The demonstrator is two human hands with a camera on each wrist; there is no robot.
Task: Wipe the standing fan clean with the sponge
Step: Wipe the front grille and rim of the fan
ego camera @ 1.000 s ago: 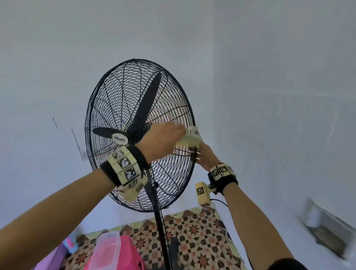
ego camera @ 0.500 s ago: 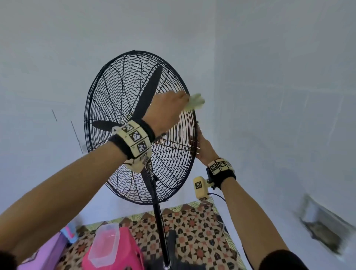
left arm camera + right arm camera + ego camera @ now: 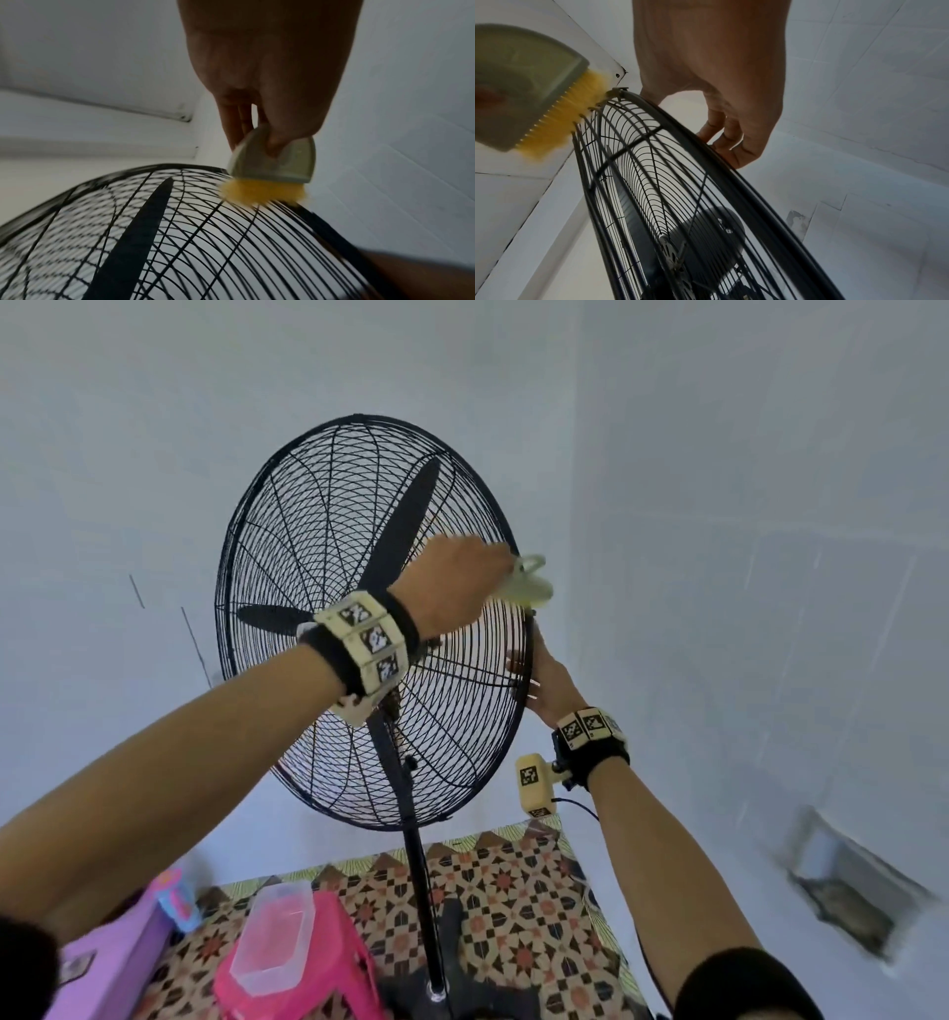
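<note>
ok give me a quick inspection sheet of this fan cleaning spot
surface: patterned floor mat under the fan pole
job's things: standing fan upright; the tool is a brush with yellow bristles on the grille's upper rim, not visibly a sponge
clutter: pink stool with clear plastic box, purple item
hands: left hand grips the brush; right hand holds the grille rim
cables: black lead from the right wrist camera
surroundings: white walls
</note>
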